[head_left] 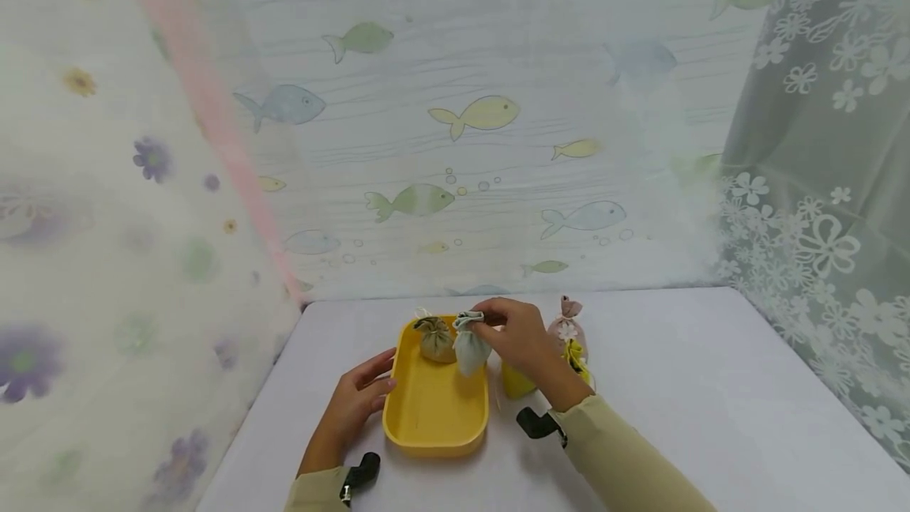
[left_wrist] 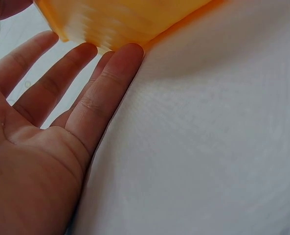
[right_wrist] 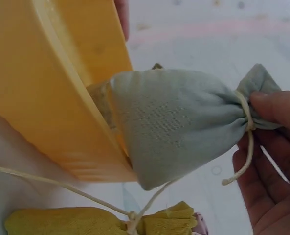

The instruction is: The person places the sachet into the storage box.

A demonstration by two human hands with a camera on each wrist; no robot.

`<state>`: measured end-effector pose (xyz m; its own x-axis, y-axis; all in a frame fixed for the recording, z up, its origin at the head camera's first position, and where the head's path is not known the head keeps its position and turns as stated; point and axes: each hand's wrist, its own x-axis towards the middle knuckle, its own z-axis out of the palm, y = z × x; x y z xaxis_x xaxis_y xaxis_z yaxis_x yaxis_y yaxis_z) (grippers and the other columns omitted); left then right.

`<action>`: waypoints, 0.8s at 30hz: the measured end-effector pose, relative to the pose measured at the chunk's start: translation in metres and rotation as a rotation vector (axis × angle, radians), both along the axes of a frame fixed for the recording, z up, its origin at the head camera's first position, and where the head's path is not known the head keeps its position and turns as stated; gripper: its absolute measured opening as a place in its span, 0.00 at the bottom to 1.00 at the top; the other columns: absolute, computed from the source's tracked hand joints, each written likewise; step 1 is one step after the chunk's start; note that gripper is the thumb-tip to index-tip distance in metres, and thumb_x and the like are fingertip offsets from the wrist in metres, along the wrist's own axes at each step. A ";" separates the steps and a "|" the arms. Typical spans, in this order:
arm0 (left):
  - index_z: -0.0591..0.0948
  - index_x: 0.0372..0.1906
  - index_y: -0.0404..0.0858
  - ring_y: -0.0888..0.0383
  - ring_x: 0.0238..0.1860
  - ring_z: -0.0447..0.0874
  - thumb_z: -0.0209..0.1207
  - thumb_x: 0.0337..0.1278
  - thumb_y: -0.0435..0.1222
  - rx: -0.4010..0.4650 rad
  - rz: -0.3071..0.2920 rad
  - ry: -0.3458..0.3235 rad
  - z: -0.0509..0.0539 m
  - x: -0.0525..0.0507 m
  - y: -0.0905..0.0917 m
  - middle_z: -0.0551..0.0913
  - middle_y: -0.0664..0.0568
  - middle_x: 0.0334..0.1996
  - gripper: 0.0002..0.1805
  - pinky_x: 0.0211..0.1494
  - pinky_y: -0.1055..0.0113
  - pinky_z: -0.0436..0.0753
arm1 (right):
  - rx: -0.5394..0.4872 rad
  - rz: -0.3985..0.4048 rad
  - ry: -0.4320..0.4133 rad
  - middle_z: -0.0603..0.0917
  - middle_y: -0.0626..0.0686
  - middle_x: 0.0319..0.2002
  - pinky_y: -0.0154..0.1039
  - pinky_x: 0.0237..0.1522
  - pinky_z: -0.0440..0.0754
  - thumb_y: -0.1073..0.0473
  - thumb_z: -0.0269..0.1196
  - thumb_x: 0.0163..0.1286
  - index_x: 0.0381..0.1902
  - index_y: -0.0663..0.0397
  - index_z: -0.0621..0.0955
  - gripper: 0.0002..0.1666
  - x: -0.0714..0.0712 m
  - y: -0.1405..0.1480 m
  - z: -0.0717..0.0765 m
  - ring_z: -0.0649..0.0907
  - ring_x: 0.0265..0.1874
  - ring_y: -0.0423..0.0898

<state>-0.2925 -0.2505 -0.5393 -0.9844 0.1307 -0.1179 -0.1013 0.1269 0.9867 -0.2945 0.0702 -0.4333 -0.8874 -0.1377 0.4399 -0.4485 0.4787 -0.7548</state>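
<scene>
A pale grey-blue cloth pouch (head_left: 472, 350) hangs over the right side of the yellow tray (head_left: 435, 417), its tied neck pinched by my right hand (head_left: 522, 342). In the right wrist view, thumb and fingers of the right hand (right_wrist: 281, 147) hold the gathered top of the pouch (right_wrist: 174, 117). An olive-brown pouch (head_left: 437, 342) lies in the tray's far end. My left hand (head_left: 353, 401) touches the tray's left wall with extended fingers; in the left wrist view the fingertips of the left hand (left_wrist: 61, 112) meet the tray's side (left_wrist: 120, 22).
Right of the tray, partly behind my right hand and forearm, are a yellow-green pouch (head_left: 516, 382) and a pink pouch (head_left: 566, 324) with a white flower. The white table (head_left: 682, 385) ends at a fish-patterned curtain (head_left: 498, 243).
</scene>
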 end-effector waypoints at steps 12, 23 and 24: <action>0.78 0.70 0.57 0.50 0.65 0.82 0.71 0.60 0.43 0.036 -0.019 0.017 0.001 0.001 0.000 0.78 0.49 0.69 0.31 0.57 0.57 0.88 | -0.016 0.015 0.089 0.91 0.44 0.36 0.37 0.41 0.90 0.56 0.74 0.65 0.44 0.45 0.89 0.09 -0.015 -0.013 -0.008 0.90 0.36 0.39; 0.78 0.69 0.58 0.50 0.64 0.82 0.72 0.59 0.44 0.039 -0.015 0.009 0.000 -0.001 -0.001 0.77 0.50 0.69 0.32 0.57 0.57 0.88 | 0.007 0.035 0.027 0.90 0.40 0.37 0.32 0.40 0.89 0.55 0.74 0.66 0.42 0.39 0.89 0.07 -0.024 -0.018 -0.012 0.88 0.35 0.35; 0.78 0.69 0.58 0.50 0.65 0.81 0.72 0.59 0.44 0.040 -0.013 0.005 0.000 -0.001 -0.001 0.77 0.50 0.70 0.32 0.57 0.57 0.88 | 0.009 0.035 0.017 0.90 0.40 0.38 0.32 0.40 0.89 0.56 0.74 0.66 0.41 0.39 0.89 0.07 -0.025 -0.019 -0.013 0.88 0.35 0.35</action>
